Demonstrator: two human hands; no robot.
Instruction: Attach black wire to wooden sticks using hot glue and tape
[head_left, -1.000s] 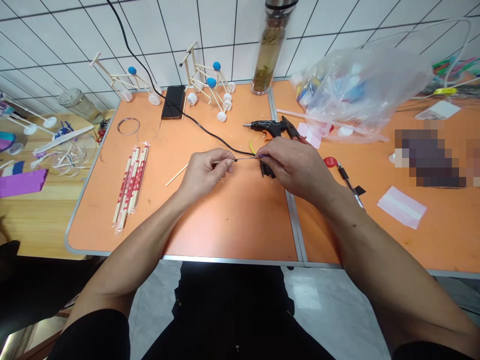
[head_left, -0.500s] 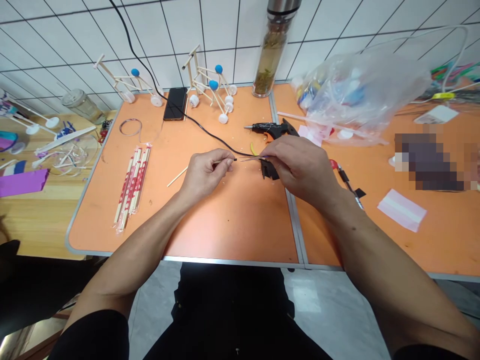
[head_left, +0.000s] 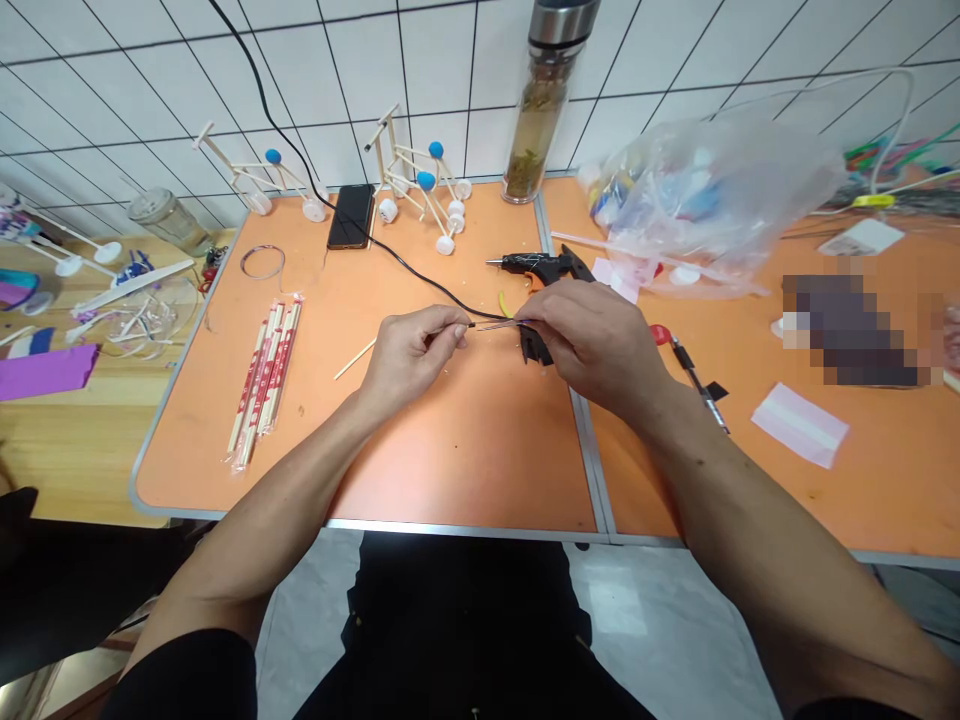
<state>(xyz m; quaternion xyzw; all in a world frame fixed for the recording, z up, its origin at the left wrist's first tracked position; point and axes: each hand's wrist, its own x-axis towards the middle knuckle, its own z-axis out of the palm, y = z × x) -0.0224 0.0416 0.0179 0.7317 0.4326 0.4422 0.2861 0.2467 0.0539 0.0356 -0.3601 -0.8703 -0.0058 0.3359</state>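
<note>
- Over the middle of the orange tabletop (head_left: 465, 475), near its far half, the left hand (head_left: 414, 350) and the right hand (head_left: 596, 335) face each other, slightly apart.
- The left grip is narrow, thumb and finger pinching a thin rod whose dark tip (head_left: 471, 325) pokes out to the right.
- The right grip is narrow too, holding a thin pointed tool (head_left: 496, 325), perhaps tweezers, though it is too small to be sure; its points aim left, close to the dark tip.
- A pale stick (head_left: 354, 359) shows just left of the left hand; its other end is hidden.
- Beyond the right hand lies a black glue gun (head_left: 526, 263), nozzle to the left, and a black cable (head_left: 421, 268) runs from the far left towards that hand.
- Red-printed wrapped chopsticks (head_left: 264, 380) lie on the left, a wire coil (head_left: 262, 262) and a phone (head_left: 350, 217) farther off.
- Along the far edge stand stick models with white wheels (head_left: 445, 244) and blue balls (head_left: 426, 181), then a tall bottle (head_left: 534, 130).
- On the far right sits a clear plastic bag (head_left: 739, 215); nearer lies a pen (head_left: 701, 385).
</note>
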